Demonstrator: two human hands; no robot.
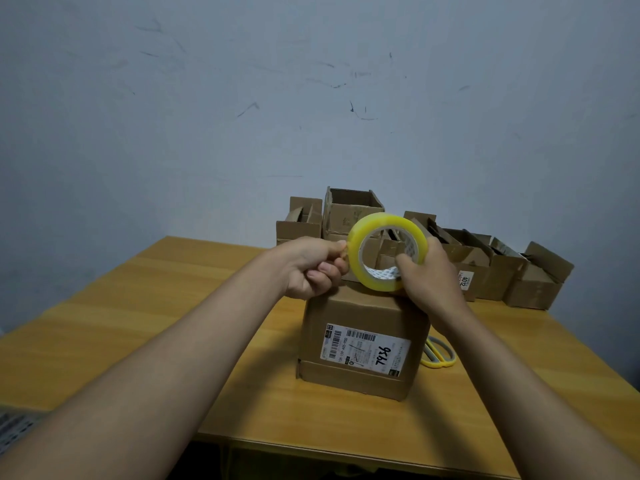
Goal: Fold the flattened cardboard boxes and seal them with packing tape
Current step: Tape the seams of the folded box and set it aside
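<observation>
Cardboard box (363,344) stands folded up at the middle of the wooden table (138,306), label side toward the person. Tape roll (387,251) held upright just above the box top. Right hand (429,275) grips the roll with its thumb through the core, probably to steady it. Left hand (313,266) pinches at the roll's left edge, likely hunting or lifting the tape's free end; the end itself is too small to make out. Yellow scissors (438,351) lie just right of the box, partly hidden behind it. Open boxes (349,213) crowd the back edge by the wall, well clear of the work.
</observation>
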